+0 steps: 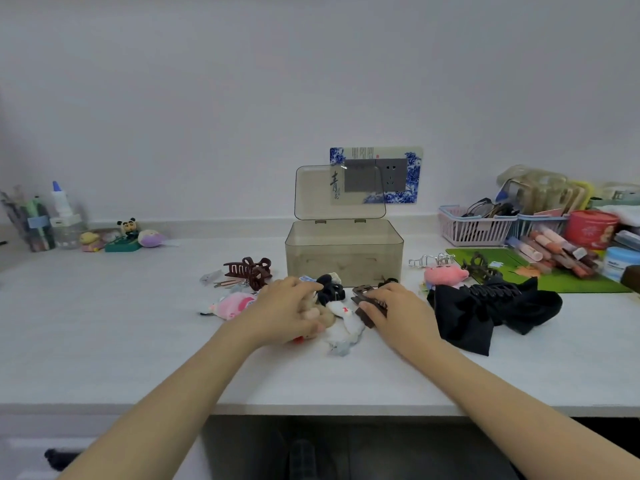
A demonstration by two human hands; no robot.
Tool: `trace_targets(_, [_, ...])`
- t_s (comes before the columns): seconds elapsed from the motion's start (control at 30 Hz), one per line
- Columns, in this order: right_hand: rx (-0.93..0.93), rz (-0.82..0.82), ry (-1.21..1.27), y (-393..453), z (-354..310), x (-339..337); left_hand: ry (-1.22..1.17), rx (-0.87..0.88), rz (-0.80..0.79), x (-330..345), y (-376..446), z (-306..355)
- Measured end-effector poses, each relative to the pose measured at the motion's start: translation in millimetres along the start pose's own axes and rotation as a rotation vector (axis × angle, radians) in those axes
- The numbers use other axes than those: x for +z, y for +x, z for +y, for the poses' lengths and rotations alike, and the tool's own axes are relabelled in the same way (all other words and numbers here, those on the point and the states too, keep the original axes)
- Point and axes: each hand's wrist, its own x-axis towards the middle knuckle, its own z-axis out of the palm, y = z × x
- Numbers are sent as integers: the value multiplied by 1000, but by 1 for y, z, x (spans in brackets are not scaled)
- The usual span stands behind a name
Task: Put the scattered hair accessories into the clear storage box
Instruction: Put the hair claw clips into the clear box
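Note:
The clear storage box (344, 258) stands open at the middle of the white table, its lid (311, 192) tilted back against the wall. In front of it lies a heap of hair accessories. My left hand (289, 308) is closed over a beige plush clip (325, 317) beside a white plush clip (344, 329) and a black scrunchie (330, 291). My right hand (398, 311) grips a brown claw clip (365, 299). A dark red claw clip (251, 270) and a pink plush clip (232, 304) lie to the left. A large black bow (485, 311), a pink plush (445, 275) and a silver clip (431, 261) lie to the right.
At the back left stand a pen cup (33, 223), a bottle (62, 209) and small figurines (126, 233). At the right are a pink basket (476, 226), a green mat (561, 275), cosmetics tubes (554, 252) and a red tin (590, 228). The table's front edge runs below my forearms.

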Motion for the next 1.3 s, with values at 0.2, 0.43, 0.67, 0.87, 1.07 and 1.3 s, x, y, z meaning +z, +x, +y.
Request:
trace_targets(0.2, [22,59,39,2,-4,1,-207,57,60,-3,11,-2])
trace_targets(0.43, [167,160,173,2,-6,-16,-419,106,8,6,23,12])
trace_targets(0.67, [196,35,232,1,2,-24,-373,151,29,2,38,23])
trace_targets(0.87, [132,28,232,2,-2,-15,-50,-340,525,-26,71,-33])
trace_targets(1.07, [83,20,159,8,-13,-3,-43,-476,-9,-23,87,-87])
trace_targets(1.3, [69,28,112,10,-15,1,-163,-469,-18,-11,75,-85])
